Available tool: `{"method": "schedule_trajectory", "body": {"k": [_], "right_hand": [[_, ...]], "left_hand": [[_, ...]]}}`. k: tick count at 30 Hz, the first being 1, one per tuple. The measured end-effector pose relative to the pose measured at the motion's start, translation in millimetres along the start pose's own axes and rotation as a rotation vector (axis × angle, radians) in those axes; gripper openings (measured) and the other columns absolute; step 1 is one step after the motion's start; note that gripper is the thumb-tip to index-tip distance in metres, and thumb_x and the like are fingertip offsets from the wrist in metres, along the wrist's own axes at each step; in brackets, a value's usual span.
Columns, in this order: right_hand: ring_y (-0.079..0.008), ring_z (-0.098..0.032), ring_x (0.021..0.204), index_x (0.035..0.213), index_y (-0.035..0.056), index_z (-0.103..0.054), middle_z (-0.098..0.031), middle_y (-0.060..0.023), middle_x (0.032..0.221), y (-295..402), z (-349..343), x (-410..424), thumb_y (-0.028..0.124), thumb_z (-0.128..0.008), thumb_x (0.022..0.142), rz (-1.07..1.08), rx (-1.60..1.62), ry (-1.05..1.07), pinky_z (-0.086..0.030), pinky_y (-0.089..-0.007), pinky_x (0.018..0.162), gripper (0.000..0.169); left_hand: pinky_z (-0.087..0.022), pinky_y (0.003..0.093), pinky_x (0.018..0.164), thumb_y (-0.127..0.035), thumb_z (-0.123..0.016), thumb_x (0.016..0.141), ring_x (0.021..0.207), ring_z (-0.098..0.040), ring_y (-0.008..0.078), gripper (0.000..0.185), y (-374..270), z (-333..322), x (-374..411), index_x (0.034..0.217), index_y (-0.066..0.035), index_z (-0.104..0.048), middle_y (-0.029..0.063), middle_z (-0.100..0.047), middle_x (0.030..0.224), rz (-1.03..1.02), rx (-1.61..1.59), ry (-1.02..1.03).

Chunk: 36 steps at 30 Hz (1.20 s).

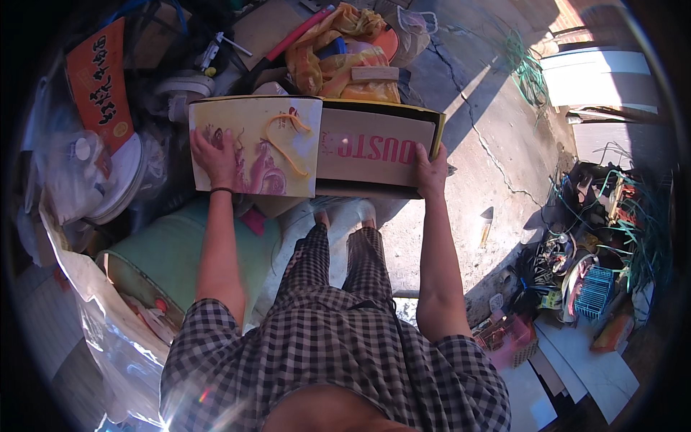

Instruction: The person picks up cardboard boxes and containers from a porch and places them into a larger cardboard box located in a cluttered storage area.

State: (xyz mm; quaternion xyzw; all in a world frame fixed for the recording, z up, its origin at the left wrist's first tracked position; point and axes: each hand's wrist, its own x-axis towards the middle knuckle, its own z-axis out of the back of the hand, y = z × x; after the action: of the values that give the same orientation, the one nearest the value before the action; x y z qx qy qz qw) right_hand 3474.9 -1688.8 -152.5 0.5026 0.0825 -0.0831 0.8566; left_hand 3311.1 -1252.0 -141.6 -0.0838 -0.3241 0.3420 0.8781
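Both my hands hold up a printed cardboard box that lies lengthwise before me. Its left part is a yellowish panel [253, 162] with pink flower print and an orange cord handle [272, 146]; the right part shows a brown cardboard surface [372, 167] with red lettering, framed by a dark, yellow-edged rim. My left hand [215, 156] lies with spread fingers on the yellowish panel at its left end. Around the right end my right hand [432, 171] grips, thumb on the brown cardboard. The undersides of the box and some fingertips are hidden.
Beyond the box lie an orange plastic bag [345, 54] and a pink-handled tool [297, 35]. A green barrel [183, 254] lies at left. On the cracked concrete floor [486, 178] at right is a pointed tool [486, 227], near piled clutter with a blue basket [595, 291] and flat boards [588, 362].
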Motion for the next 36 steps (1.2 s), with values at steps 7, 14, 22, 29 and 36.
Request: {"method": "schedule_trajectory", "body": {"k": [7,14,22,29,36], "right_hand": [[-0.0222,-0.058,0.102,0.126,0.0050,-0.047,-0.060,-0.0128,0.112,34.3,-6.3,-13.5,0.028,-0.055,0.093,-0.094,0.209,0.263,-0.045,-0.0351,0.088,0.041],[-0.0176,-0.046,0.115,0.133,0.0061,-0.038,-0.051,-0.0105,0.125,73.1,-90.7,-58.6,0.034,-0.045,0.098,0.089,0.414,0.542,-0.035,-0.0297,0.098,0.046],[-0.0168,-0.044,0.117,0.139,0.0058,-0.034,-0.048,-0.0085,0.130,103.8,-93.2,-62.0,0.033,-0.047,0.097,0.085,0.381,0.756,-0.033,-0.0306,0.100,0.051],[-0.0262,-0.036,0.130,0.143,0.0058,-0.029,-0.037,-0.0122,0.142,67.7,31.5,-23.1,0.057,-0.036,0.094,-0.018,0.413,0.507,-0.029,-0.0418,0.107,0.071],[-0.0287,-0.034,0.131,0.145,0.0048,-0.020,-0.033,-0.0145,0.142,57.5,138.9,4.6,0.050,-0.058,0.086,-0.043,0.485,0.517,-0.031,-0.0433,0.107,0.083]], "left_hand": [[-0.047,0.0294,0.080,-0.039,-0.069,0.081,0.090,-0.061,0.0161,0.050,103.2,6.6,-14.9,0.112,-0.001,-0.057,0.0098,-0.065,0.101,0.596,-0.609,0.596],[-0.048,0.0284,0.076,-0.037,-0.071,0.080,0.086,-0.061,0.0135,0.047,52.9,9.4,-6.5,0.108,-0.001,-0.057,0.0092,-0.066,0.098,0.590,-0.630,0.662],[-0.048,0.0267,0.075,-0.036,-0.071,0.080,0.085,-0.060,0.0122,0.046,43.7,28.1,-27.5,0.107,-0.001,-0.057,0.0069,-0.065,0.096,0.697,-0.776,0.592],[-0.047,0.0274,0.080,-0.033,-0.070,0.082,0.090,-0.058,0.0125,0.048,-80.2,47.9,-41.2,0.113,0.001,-0.056,0.0068,-0.063,0.102,0.746,-1.176,0.561],[-0.048,0.0303,0.078,-0.038,-0.066,0.084,0.088,-0.059,0.0132,0.047,-168.9,-14.0,-42.9,0.109,0.001,-0.060,0.0084,-0.064,0.097,0.605,-1.188,0.594]]}}
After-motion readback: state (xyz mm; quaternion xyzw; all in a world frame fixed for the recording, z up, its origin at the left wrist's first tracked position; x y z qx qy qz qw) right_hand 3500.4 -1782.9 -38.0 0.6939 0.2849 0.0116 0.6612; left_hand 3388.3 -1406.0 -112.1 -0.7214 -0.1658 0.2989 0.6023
